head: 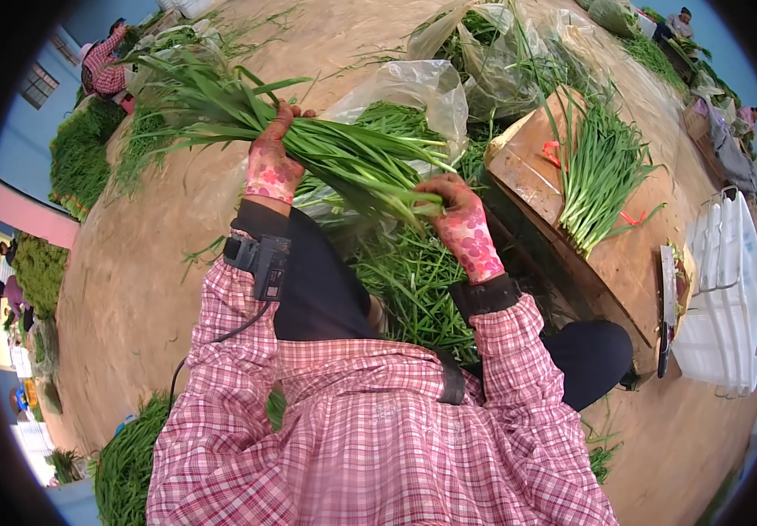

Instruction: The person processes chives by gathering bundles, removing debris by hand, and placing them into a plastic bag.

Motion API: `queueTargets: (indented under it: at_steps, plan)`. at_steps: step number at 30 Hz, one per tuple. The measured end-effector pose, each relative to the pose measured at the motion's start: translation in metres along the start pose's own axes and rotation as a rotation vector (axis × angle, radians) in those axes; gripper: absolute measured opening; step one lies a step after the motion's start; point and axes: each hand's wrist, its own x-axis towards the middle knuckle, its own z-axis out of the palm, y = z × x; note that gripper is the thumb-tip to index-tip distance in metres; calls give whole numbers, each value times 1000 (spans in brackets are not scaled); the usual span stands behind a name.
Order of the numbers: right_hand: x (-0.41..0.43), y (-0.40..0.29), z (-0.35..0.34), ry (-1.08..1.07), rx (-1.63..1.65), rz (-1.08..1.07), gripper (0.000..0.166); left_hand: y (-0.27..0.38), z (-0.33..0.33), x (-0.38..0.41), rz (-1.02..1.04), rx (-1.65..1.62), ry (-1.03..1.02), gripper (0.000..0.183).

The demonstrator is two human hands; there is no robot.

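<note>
A long bunch of flat green leafy stalks, perhaps garlic chives, lies across the space before me, leaves to the left and pale stem ends to the right. My left hand, in a flowered glove with bare fingers, is wrapped around its middle. With thumb and fingers my right hand pinches some stem ends at the bunch's right end. On the wooden board at the right rests another bundle of stalks, with red ties beside and under it. Loose green leaves are heaped below my hands.
A knife lies at the board's right edge, beside stacked white plastic baskets. Clear plastic bags of greens stand ahead. Heaps of greens line the left. Other people work far off at both sides.
</note>
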Motion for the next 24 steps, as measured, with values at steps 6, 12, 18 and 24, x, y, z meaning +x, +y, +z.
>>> queueTargets:
  at_steps: [6,12,18,24]
  plan:
    - [-9,-6,-2,16,396,345,15,-5,6,-2,-53,68,21,13]
    - [-27,22,-39,116,404,295,11,0,-3,11,6,86,36,13]
    - [-33,50,-67,130,201,458,12,27,-14,23,109,96,71,21]
    - [-3,3,-7,-122,181,24,24,11,11,2,37,101,-13,23]
